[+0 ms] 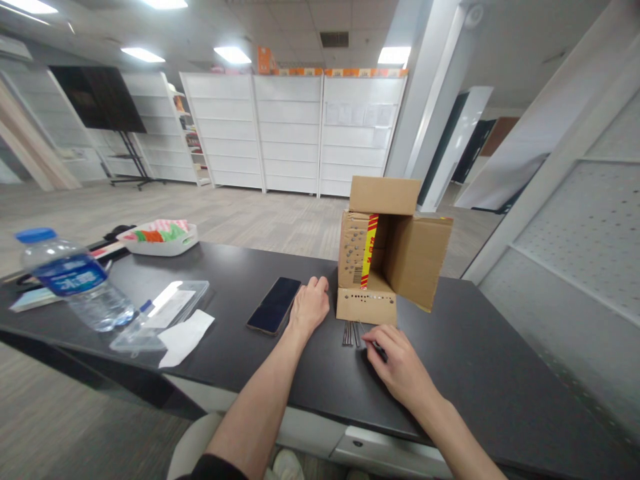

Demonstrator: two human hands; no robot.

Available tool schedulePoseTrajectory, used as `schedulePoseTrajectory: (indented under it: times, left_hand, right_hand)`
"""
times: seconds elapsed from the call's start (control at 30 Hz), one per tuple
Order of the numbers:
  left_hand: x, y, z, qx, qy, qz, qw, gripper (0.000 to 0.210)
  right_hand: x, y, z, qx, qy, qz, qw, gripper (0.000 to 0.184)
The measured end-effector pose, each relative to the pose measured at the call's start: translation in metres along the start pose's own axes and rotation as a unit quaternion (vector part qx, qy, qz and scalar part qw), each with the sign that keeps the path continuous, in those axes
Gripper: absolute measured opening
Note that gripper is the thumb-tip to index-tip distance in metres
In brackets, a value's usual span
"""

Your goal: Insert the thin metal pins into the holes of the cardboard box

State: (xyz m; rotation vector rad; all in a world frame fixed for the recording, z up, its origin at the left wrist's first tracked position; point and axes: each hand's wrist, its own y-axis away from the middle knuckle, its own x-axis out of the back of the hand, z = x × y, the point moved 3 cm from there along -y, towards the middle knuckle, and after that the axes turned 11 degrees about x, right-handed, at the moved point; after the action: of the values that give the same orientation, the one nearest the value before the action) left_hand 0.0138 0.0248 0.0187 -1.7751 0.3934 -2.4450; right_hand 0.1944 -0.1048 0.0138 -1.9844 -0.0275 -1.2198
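My right hand (394,360) is low over the dark table, with thumb and forefinger pinched together at one end of a thin metal rod (363,328). Beside those fingertips, several slim metal rods (348,333) lie in a row; their exact kind is too small to tell. My left hand (311,305) rests on the table with its fingers curled and nothing visible in them, between a dark-screened phone (274,305) and an open cardboard box (349,250). The box lies on its side, opening towards me. Its lower flap (367,312) has a row of small holes, and the left side is dotted with more.
On the left stand a water bottle (75,283) and a clear plastic case (183,301), with a torn white paper (186,339) near it. A white basket (163,243) holds colourful packets. The table's front edge (320,408) runs below my forearms, and a perforated panel (590,233) rises at right.
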Motion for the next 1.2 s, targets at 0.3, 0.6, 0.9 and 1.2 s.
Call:
schedulePoseTrajectory:
  times: [0.3,0.6,0.9,1.2]
  left_hand:
    - [-0.0022,-0.0021,-0.0021,0.003,0.004,-0.006,1.0,0.02]
    - [-0.0021,-0.0009,-0.0013,-0.002,0.002,0.004,1.0,0.019]
    - [-0.001,-0.0009,-0.0013,0.003,0.006,-0.002,1.0,0.02]
    - [-0.0023,-0.0015,-0.0019,0.003,0.001,-0.001,1.0,0.019]
  right_hand:
    - [-0.0078,0.0031,-0.0025,0.001,0.001,-0.064,0.998,0.018]
    - [-0.0069,0.002,-0.0042,-0.007,-0.01,-0.082,0.997,0.017]
    - [-0.0063,0.0021,-0.0047,-0.022,-0.021,-0.077,0.997,0.018]
    - [-0.0074,0.0021,-0.0034,-0.031,-0.056,-0.1,0.993,0.019]
